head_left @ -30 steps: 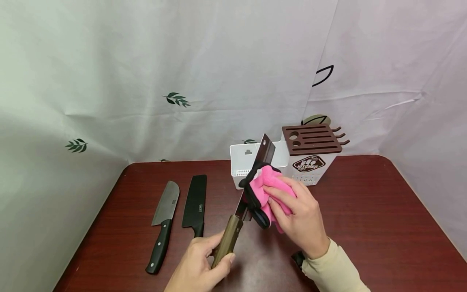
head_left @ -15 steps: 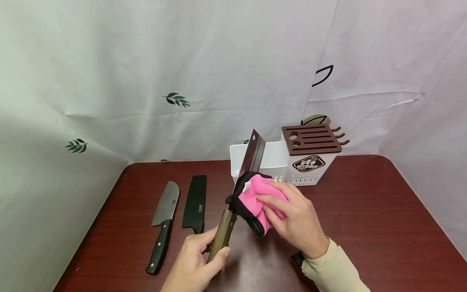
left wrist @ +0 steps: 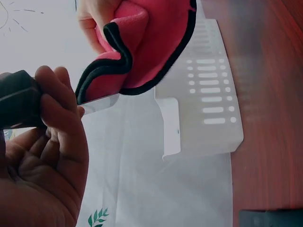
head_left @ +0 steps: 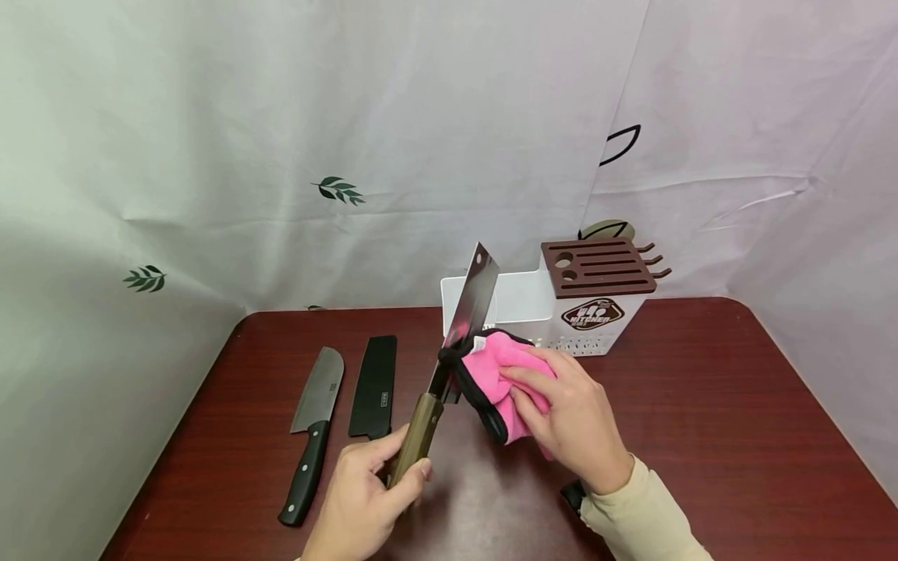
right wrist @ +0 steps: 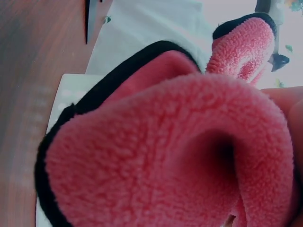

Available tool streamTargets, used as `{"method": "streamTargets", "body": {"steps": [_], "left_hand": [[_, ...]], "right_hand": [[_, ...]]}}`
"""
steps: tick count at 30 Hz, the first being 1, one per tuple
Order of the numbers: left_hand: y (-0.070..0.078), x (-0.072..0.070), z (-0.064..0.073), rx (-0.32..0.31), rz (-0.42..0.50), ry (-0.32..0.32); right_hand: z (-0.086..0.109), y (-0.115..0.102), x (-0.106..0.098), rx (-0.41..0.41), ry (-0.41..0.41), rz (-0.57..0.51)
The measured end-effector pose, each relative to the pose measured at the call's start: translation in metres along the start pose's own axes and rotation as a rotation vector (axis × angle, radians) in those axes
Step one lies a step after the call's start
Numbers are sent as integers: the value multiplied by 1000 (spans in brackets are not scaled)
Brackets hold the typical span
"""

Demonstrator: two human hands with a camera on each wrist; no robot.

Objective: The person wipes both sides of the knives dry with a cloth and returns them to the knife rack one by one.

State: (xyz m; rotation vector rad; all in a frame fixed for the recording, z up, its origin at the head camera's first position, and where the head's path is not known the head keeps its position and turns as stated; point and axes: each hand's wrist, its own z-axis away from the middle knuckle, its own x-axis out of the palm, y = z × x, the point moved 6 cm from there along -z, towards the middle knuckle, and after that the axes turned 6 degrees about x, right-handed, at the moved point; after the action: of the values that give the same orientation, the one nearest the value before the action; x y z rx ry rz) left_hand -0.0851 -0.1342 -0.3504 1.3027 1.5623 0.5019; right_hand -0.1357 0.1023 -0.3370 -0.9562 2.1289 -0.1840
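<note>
The left hand [head_left: 359, 495] (lower centre) curls its fingers [head_left: 379, 446] round a knife [head_left: 422, 427]; at centre right, the right hand [head_left: 578, 421] pinches a pink cloth [head_left: 496, 378] against it.

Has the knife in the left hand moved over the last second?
Yes. In the head view, the held knife has shifted left and slightly up, its tip now nearer the white rack's left end.

Cleaver [head_left: 471, 304] partly behind cloth [head_left: 486, 368], sleeve [head_left: 641, 510] cropped
</note>
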Motion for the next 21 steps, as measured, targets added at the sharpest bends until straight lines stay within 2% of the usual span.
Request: {"method": "streamTargets", "body": {"steps": [4, 7, 14, 21], "left_hand": [[-1, -7, -1, 34, -57, 88], [0, -13, -4, 63, -134, 125], [12, -32, -17, 138, -255, 149], [30, -57, -44, 283, -351, 134]], "right_hand": [[1, 3, 0, 13, 1, 16], [2, 6, -2, 39, -9, 28], [7, 14, -7, 74, -36, 59], [10, 16, -9, 83, -66, 58]]}}
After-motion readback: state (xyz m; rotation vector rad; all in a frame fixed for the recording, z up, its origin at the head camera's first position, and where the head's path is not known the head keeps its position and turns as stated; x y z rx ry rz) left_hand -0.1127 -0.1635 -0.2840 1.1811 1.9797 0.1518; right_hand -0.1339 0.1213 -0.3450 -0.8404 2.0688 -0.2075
